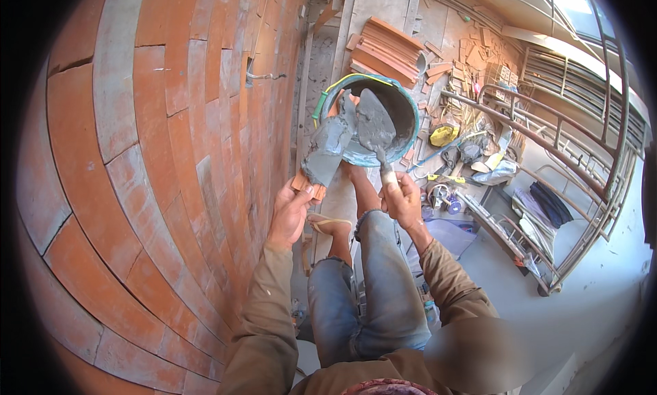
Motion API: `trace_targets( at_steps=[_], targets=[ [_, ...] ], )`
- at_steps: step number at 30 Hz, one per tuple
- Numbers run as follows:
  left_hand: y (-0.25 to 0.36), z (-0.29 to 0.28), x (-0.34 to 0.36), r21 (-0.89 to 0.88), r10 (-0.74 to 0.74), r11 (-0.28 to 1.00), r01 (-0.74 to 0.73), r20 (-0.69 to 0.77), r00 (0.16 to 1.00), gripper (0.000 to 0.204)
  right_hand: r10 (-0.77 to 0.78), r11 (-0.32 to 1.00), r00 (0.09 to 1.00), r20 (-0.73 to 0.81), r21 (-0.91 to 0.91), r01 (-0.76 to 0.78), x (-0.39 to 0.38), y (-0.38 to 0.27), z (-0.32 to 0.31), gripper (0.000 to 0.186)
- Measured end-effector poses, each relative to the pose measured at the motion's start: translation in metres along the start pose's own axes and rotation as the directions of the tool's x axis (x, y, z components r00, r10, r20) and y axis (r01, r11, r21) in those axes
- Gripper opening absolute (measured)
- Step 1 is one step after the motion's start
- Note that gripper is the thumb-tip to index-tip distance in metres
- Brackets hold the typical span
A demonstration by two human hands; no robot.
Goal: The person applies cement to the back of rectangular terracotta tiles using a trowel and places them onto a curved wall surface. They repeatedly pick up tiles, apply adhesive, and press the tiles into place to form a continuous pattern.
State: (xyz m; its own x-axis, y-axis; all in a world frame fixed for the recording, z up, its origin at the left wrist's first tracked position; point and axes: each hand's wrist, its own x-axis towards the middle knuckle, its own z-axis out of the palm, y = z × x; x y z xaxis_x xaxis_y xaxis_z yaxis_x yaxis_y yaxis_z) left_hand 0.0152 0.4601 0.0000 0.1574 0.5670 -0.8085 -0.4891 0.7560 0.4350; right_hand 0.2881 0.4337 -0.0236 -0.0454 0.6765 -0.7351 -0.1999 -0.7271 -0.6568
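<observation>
My left hand (290,215) is closed on the near end of an orange brick (311,187), its thumb on top. Grey wet mortar (326,154) is spread thickly over most of the brick. The pale handle of a trowel (389,179) is in my closed right hand (404,202). Its blade, coated in mortar, points away from me over a round dark green bucket (413,124). The brick's far end reaches over the bucket's left side. Much of the bucket's inside is hidden behind the blade and the brick.
A wall of orange bricks (147,114) rises close on my left. Beyond the bucket lie stacked bricks (387,49). Broken pieces and a yellow helmet-like object (444,135) litter the right side, beside metal scaffold frames (558,131). My sandalled foot (330,225) is below the brick.
</observation>
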Motion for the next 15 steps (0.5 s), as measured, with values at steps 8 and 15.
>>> trace_targets(
  at_steps=[8,15],
  targets=[
    [-0.007,-0.011,-0.006,-0.009,0.023,1.0,-0.023,-0.004,1.0,0.042,0.354,0.919,0.921,0.164,0.123,-0.375,-0.011,-0.004,-0.046,0.035],
    [-0.029,-0.042,-0.031,-0.039,0.016,0.999,-0.019,-0.072,0.997,0.04,0.003,0.719,0.995,-0.102,-0.691,-0.073,0.017,0.007,-0.051,0.041]
  ],
)
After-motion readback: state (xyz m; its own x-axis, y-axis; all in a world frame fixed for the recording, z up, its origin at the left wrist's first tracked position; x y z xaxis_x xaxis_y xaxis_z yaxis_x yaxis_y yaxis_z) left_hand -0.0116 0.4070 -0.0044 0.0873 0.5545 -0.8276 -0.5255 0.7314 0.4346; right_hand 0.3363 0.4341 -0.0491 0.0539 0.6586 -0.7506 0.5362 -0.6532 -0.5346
